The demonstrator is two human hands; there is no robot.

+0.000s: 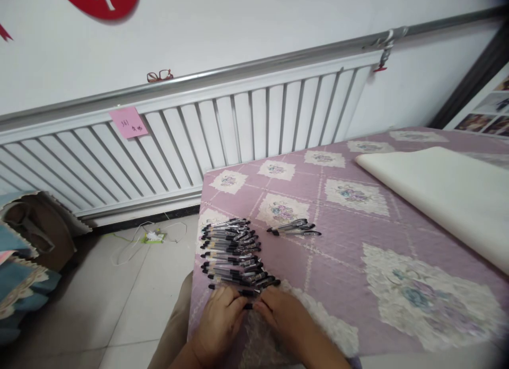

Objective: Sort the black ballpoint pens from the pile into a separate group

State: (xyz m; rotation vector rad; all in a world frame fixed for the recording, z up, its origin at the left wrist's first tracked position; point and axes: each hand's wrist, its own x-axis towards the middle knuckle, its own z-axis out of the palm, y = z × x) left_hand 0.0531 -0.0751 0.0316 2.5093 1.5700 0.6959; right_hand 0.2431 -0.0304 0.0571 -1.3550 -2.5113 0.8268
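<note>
Close to the front of the table, my left hand (222, 316) and my right hand (280, 310) face each other, fingers curled. Both are closed on a pen (248, 306), whose dark middle shows in the gap between them; its ends are hidden. Just beyond my fingertips lies another black pen (247, 293), partly covered by my left hand. Many black-capped clear pens (230, 247) lie side by side in a column past my hands. Several more pens (295, 228) form a small loose group to the right of the column.
A purple floral tablecloth (338, 252) covers the table, with a cream sheet (441, 183) on its right. Behind stands a white radiator (238, 125) with a pink note (129, 122). Glasses (159, 76) rest on the pipe. A cable and small white device (154, 236) lie on the floor.
</note>
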